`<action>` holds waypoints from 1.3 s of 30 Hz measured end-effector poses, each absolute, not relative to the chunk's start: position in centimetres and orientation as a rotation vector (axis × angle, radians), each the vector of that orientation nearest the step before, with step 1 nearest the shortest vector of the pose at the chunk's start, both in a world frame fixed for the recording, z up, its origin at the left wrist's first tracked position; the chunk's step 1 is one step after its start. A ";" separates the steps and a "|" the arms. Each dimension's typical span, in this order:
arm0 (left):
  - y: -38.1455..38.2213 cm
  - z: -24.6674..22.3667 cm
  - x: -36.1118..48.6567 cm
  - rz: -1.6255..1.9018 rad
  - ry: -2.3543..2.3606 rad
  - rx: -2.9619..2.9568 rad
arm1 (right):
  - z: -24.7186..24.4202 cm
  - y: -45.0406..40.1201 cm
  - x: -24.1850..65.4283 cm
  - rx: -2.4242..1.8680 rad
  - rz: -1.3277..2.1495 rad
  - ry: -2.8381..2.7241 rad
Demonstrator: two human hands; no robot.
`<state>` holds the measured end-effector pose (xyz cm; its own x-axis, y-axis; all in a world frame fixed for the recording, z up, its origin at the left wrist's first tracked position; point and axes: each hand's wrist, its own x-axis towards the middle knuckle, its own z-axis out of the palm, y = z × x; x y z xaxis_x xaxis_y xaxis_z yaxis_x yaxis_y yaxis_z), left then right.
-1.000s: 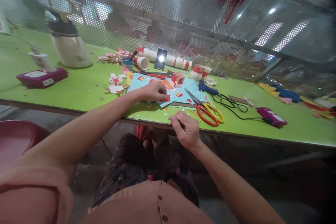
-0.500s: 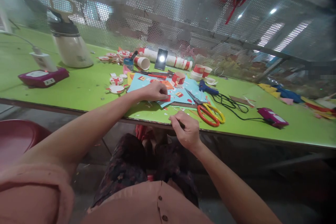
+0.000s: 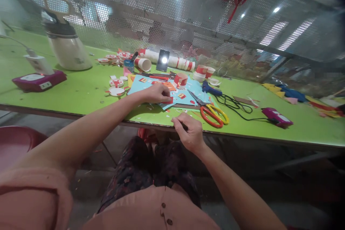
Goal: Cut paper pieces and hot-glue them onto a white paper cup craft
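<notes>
The left hand [image 3: 157,93] has its grip clamped on a small red paper piece [image 3: 169,100] at the light-blue paper sheet [image 3: 136,87]. The right hand [image 3: 189,132] curls at the green counter's [image 3: 88,95] edge, contents unclear, near red-and-yellow-handled metal scissors [image 3: 203,105].

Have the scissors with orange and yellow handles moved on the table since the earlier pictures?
No. Judged against the green table and the blue glue gun beside them, the scissors lie in the same place, pointing the same way.
</notes>
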<state>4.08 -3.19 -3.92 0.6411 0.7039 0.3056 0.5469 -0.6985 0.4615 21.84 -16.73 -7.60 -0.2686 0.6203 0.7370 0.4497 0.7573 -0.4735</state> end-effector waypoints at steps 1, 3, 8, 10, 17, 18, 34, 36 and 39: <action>-3.2 -3.9 4.1 0.673 0.998 2.538 | -7.6 -16.8 21.8 -0.813 0.206 -1.913; -3.2 -4.0 4.1 0.670 0.997 2.540 | -7.6 -16.8 21.8 -0.806 0.207 -1.908; -3.3 -3.8 4.1 0.670 1.009 2.540 | -7.6 -16.8 21.9 -0.795 0.211 -1.911; -3.4 -3.6 4.1 0.672 1.008 2.540 | -7.6 -16.8 21.9 -0.799 0.215 -1.912; -3.5 -3.4 4.1 0.692 0.992 2.546 | -7.6 -16.7 21.9 -0.796 0.218 -1.915; -3.6 -3.4 4.1 0.689 0.990 2.546 | -7.7 -16.7 21.9 -0.793 0.215 -1.917; -3.5 -3.4 4.0 0.719 1.013 2.500 | -7.6 -16.6 22.0 -0.779 0.202 -1.931; -3.6 -3.4 4.0 0.719 1.009 2.497 | -7.6 -16.6 22.0 -0.784 0.193 -1.928; -3.6 -3.5 4.0 0.706 0.994 2.493 | -7.6 -16.6 22.0 -0.779 0.199 -1.933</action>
<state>3.99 -3.57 -3.51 0.6267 0.7134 0.3137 0.5313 -0.6856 0.4977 22.01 -16.61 -7.64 -0.2914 0.5975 0.7471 0.4329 0.7788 -0.4540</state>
